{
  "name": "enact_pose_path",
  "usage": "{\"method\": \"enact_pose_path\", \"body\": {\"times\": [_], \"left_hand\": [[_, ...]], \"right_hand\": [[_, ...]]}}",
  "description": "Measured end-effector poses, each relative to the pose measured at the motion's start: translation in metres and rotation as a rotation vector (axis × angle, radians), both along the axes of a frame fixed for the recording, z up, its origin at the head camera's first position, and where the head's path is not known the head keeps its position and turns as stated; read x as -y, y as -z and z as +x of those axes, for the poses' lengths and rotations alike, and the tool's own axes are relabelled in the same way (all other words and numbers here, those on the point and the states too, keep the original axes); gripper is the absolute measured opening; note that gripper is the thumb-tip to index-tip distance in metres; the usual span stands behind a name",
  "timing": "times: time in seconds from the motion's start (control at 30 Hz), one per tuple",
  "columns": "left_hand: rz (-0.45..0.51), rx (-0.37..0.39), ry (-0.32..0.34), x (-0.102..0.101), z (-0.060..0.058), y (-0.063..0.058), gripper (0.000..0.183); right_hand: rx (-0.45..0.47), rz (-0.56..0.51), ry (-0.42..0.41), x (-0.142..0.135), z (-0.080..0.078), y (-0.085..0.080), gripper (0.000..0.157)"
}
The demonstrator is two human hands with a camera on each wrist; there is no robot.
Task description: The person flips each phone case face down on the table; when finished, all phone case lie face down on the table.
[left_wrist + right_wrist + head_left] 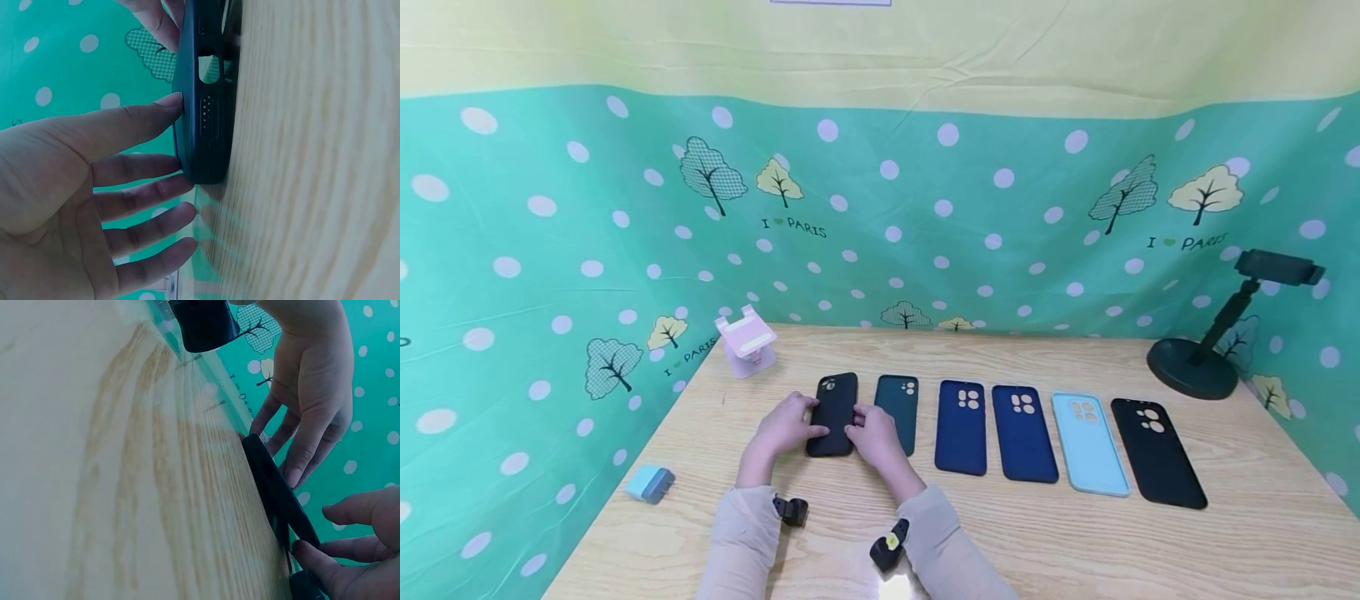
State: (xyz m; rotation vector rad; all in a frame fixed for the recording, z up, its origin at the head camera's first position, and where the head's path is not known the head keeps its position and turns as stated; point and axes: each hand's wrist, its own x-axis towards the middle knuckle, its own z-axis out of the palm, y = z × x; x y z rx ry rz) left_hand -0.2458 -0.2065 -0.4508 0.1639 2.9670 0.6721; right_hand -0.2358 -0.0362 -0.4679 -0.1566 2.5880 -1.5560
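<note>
A black phone case [835,414] lies back up on the table, between both hands. My left hand [785,423] is at its left side; in the left wrist view, the thumb touches the case's [210,159] back and the other fingers [145,199] extend fairly straight along its edge. At the right side, my right hand [876,433] touches the edge with its fingertips. In the right wrist view, one digit [350,511] of that hand stays off the case [282,487] while another meets its lower end. Light shows through the port cutout in the left wrist view.
Rightward in a row lie a dark green case [897,414], two navy cases [961,437] [1026,442], a light blue case [1091,450] and another black case [1161,462]. A pink stand [747,342], a blue block [650,483] and a black stand [1193,367] sit near the edges.
</note>
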Motion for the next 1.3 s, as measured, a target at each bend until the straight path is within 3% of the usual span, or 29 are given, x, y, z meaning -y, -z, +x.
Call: {"method": "enact_pose_path", "body": {"times": [0.37,0.77,0.9,1.1,1.3], "left_hand": [[-0.075,0.002,-0.047,-0.008,0.002,-0.001,0.059],[-0.097,0.005,-0.043,-0.012,0.004,-0.007,0.060],[-0.098,-0.023,-0.034,-0.018,0.005,-0.011,0.059],[-0.011,-0.079,0.034,-0.035,0.002,-0.013,0.050],[0.137,-0.048,0.081,-0.059,-0.005,-0.012,0.044]], "right_hand": [[-0.026,0.033,0.012,-0.001,0.002,0.001,0.040],[-0.098,-0.117,0.027,-0.025,0.003,0.002,0.042],[-0.118,-0.109,0.062,-0.039,-0.002,0.001,0.041],[-0.160,-0.049,0.147,-0.056,-0.006,0.000,0.040],[-0.177,0.040,0.201,-0.062,-0.008,0.001,0.045]]}}
